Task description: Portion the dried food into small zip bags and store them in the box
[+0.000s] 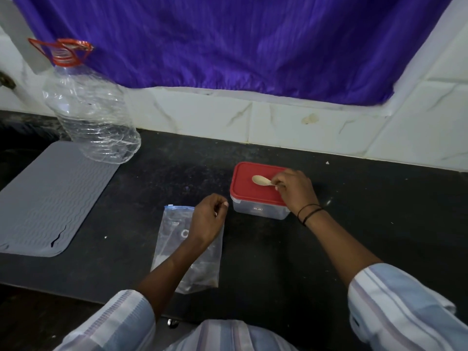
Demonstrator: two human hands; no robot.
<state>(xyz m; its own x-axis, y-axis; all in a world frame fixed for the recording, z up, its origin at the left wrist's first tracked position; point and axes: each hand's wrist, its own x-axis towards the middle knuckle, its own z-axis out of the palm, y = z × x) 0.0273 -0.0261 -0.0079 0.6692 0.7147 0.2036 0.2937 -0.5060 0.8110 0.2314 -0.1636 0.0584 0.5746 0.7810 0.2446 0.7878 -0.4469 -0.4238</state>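
A clear plastic box [258,210] with a red lid [249,190] stands closed on the black counter. My right hand [295,191] pinches the handle of a pale wooden spoon [260,180] whose bowl lies on the lid. A clear zip bag [177,247] with a blue zip strip lies flat in front of the box, with some dark dried food at its near end. My left hand [207,221] hovers over the bag's upper right corner, fingers curled; whether it pinches the bag's edge is unclear.
A grey ribbed mat [48,196] lies at the left. An empty clear bottle [88,110] with a red cap and handle stands behind it. White tiles and a purple cloth [228,41] back the counter [379,224]. The counter's front edge runs near my sleeves.
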